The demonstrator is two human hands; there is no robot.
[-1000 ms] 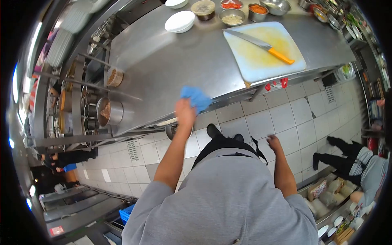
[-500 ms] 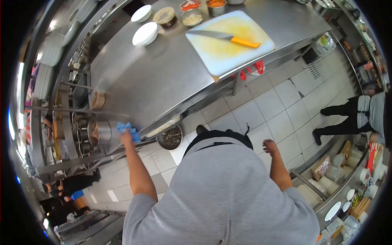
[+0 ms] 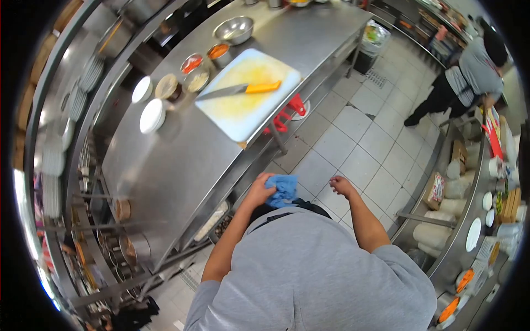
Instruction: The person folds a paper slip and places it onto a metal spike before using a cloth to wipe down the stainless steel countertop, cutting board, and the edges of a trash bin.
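Note:
My left hand (image 3: 259, 192) grips a crumpled blue cloth (image 3: 282, 190) in front of my waist, just off the table's near edge. My right hand (image 3: 342, 186) hangs over the floor to the right of the cloth, holding nothing, its fingers loosely bent and a little apart. On the steel table (image 3: 182, 176) ahead lies a white cutting board (image 3: 237, 118) with yellow stains. A knife with a yellow handle (image 3: 263, 87) rests across the board.
White bowls (image 3: 152, 117), a container of orange food (image 3: 219, 54) and a steel bowl (image 3: 234, 31) stand behind the board. Red handles (image 3: 287, 114) show under the table. At right, a co-worker (image 3: 469, 77) stands near a counter (image 3: 441, 265). Plates (image 3: 52, 193) fill the left rack.
My left hand has brought the blue cloth from the table's left end to in front of my waist. The view has turned, and my right hand has come nearer the cloth.

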